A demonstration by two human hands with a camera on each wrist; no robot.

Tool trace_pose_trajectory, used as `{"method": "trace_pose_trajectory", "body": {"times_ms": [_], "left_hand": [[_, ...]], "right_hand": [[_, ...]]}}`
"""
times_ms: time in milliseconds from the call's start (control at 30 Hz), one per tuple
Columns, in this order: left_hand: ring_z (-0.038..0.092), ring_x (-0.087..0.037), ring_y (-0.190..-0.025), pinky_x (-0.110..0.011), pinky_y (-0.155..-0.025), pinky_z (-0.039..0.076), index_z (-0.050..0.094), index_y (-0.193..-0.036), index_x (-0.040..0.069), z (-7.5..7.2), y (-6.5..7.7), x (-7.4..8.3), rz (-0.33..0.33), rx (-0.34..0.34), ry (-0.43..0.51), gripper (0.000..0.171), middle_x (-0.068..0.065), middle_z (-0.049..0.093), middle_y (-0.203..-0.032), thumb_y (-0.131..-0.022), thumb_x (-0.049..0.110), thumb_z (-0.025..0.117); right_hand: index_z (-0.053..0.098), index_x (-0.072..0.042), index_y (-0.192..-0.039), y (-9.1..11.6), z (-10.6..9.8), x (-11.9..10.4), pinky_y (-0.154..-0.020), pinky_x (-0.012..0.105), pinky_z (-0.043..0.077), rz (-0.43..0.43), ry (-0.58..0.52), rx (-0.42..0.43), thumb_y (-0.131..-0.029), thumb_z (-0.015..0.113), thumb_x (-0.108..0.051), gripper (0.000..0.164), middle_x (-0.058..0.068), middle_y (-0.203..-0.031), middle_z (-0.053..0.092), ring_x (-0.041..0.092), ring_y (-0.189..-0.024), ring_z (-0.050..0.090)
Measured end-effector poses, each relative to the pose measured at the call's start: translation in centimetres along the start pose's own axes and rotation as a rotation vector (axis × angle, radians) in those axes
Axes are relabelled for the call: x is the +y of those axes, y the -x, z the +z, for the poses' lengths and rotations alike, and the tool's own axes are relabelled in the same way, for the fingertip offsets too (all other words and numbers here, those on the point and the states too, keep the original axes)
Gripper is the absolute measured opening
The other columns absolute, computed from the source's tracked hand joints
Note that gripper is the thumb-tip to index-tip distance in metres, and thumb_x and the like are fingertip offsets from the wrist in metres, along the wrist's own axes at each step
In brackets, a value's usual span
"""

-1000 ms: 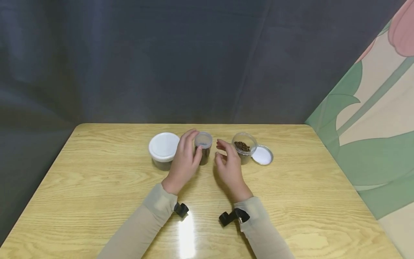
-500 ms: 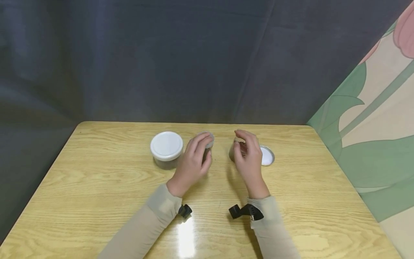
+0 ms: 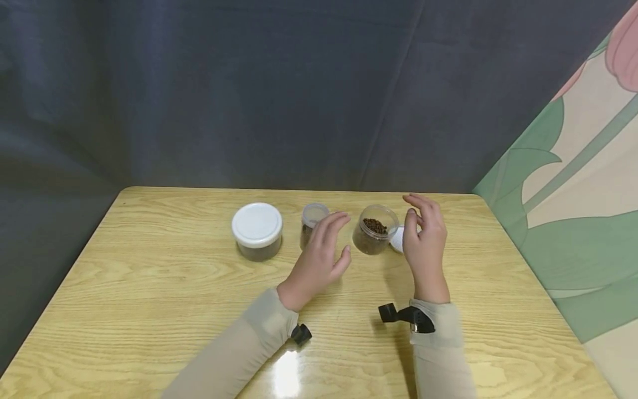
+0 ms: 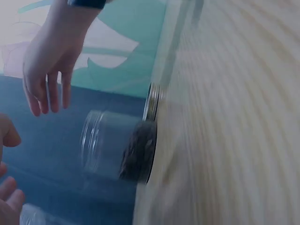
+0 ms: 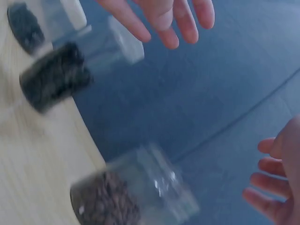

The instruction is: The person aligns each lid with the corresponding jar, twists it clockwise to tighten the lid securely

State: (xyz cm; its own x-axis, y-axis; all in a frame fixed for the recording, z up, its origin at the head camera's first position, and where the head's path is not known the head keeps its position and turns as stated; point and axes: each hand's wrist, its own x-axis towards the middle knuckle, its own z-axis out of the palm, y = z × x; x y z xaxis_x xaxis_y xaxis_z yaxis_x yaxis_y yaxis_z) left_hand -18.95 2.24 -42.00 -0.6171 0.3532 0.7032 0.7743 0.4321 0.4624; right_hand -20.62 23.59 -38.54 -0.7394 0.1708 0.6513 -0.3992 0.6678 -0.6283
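An open clear jar (image 3: 368,244) holds brown bean-like pieces (image 3: 375,226) in its lower part. My left hand (image 3: 319,260), fingers spread and holding nothing, is in front of a slim clear jar (image 3: 315,215) with a translucent lid and dark contents. Partly hidden behind my right hand (image 3: 427,244), a white lid with a metal rim (image 3: 397,240) lies flat beside the open jar. The right hand hovers above this lid with its fingers loosely bent and nothing in them. In the left wrist view, the right hand's fingers (image 4: 54,91) hang apart from the metal-rimmed lid (image 4: 151,103).
A wide clear jar with a white lid (image 3: 257,226) stands at the left of the row. All the jars are near the back of the wooden table (image 3: 149,288). Behind it hangs a dark cloth (image 3: 279,100), and a flower-patterned surface (image 3: 583,233) is on the right.
My left hand has come away from the slim jar and moved right, toward me. The right hand has passed the open jar and moved right over the lid. The jars stay put.
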Motion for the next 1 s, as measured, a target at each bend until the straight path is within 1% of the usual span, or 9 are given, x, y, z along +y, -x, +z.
{"method": "trace_pose_trajectory", "body": {"times_ms": [67,133,233,333,467,600,733,867,1000], "left_hand": [[0.040,-0.036,-0.138,-0.042,-0.120,0.033,0.036,-0.146,-0.006,0.8,-0.1,0.3,-0.050,-0.027,0.042,0.059,-0.025,0.040,-0.147,-0.093,0.003,0.060],[0.039,-0.035,-0.140,-0.042,-0.120,0.033,0.033,-0.148,-0.004,1.5,-0.2,0.5,-0.108,-0.053,0.070,0.062,-0.023,0.037,-0.149,-0.094,0.005,0.061],[0.037,-0.033,-0.142,-0.042,-0.120,0.033,0.029,-0.152,-0.002,2.5,-0.3,0.5,-0.196,-0.090,0.097,0.066,-0.021,0.033,-0.152,-0.095,0.007,0.062],[0.034,-0.033,-0.143,-0.044,-0.119,0.034,0.026,-0.154,0.000,3.2,-0.3,0.3,-0.284,-0.117,0.142,0.069,-0.021,0.029,-0.153,-0.096,0.009,0.062],[0.032,-0.035,-0.144,-0.046,-0.119,0.034,0.022,-0.156,0.002,4.1,-0.6,-0.3,-0.427,-0.168,0.209,0.071,-0.022,0.026,-0.155,-0.098,0.012,0.062],[0.035,-0.037,-0.144,-0.048,-0.117,0.036,0.019,-0.158,0.005,4.8,-0.9,-0.9,-0.559,-0.206,0.286,0.073,-0.022,0.024,-0.158,-0.100,0.015,0.063],[0.035,-0.038,-0.144,-0.050,-0.115,0.039,0.016,-0.160,0.005,5.5,-1.0,-1.3,-0.625,-0.232,0.348,0.078,-0.021,0.022,-0.160,-0.100,0.020,0.065],[0.032,-0.038,-0.146,-0.050,-0.117,0.036,0.014,-0.161,0.006,6.3,-1.3,-1.6,-0.657,-0.245,0.382,0.084,-0.020,0.019,-0.164,-0.099,0.025,0.067],[0.031,-0.038,-0.147,-0.052,-0.119,0.031,0.016,-0.161,0.006,7.0,-1.5,-1.8,-0.673,-0.243,0.383,0.088,-0.020,0.021,-0.164,-0.097,0.030,0.071]], "right_hand": [[0.065,0.006,-0.125,-0.1,-0.3,0.7,-0.102,0.048,0.052,0.060,0.012,-0.034,-0.104,0.042,0.000,0.031,0.025,-0.135,0.054,0.037,-0.126,0.052],[0.062,0.008,-0.128,-0.2,-0.3,1.5,-0.104,0.055,0.048,0.115,0.016,-0.080,-0.105,0.039,-0.001,0.033,0.028,-0.138,0.049,0.040,-0.128,0.048],[0.058,0.009,-0.132,-0.1,-0.3,2.6,-0.108,0.058,0.044,0.184,0.019,-0.150,-0.106,0.037,-0.003,0.036,0.030,-0.141,0.043,0.043,-0.131,0.044],[0.056,0.007,-0.136,0.1,-0.3,3.6,-0.111,0.060,0.038,0.223,0.034,-0.213,-0.105,0.038,-0.004,0.037,0.029,-0.144,0.040,0.045,-0.135,0.040],[0.052,0.005,-0.140,0.0,-0.7,4.8,-0.114,0.065,0.030,0.260,0.081,-0.304,-0.103,0.044,-0.004,0.039,0.031,-0.148,0.036,0.048,-0.139,0.033],[0.044,0.005,-0.147,-0.1,-1.2,5.7,-0.113,0.071,0.026,0.298,0.151,-0.438,-0.102,0.049,-0.006,0.047,0.032,-0.155,0.027,0.053,-0.143,0.023],[0.036,0.004,-0.153,0.0,-1.4,6.4,-0.111,0.074,0.025,0.311,0.213,-0.557,-0.102,0.053,-0.009,0.055,0.033,-0.160,0.018,0.058,-0.144,0.014],[0.034,0.004,-0.154,0.3,-1.2,7.0,-0.111,0.076,0.023,0.311,0.254,-0.630,-0.101,0.057,-0.013,0.060,0.033,-0.161,0.013,0.061,-0.144,0.011],[0.034,0.002,-0.154,0.7,-0.9,7.6,-0.112,0.077,0.019,0.304,0.301,-0.684,-0.099,0.059,-0.017,0.064,0.032,-0.163,0.010,0.060,-0.145,0.009]]}}
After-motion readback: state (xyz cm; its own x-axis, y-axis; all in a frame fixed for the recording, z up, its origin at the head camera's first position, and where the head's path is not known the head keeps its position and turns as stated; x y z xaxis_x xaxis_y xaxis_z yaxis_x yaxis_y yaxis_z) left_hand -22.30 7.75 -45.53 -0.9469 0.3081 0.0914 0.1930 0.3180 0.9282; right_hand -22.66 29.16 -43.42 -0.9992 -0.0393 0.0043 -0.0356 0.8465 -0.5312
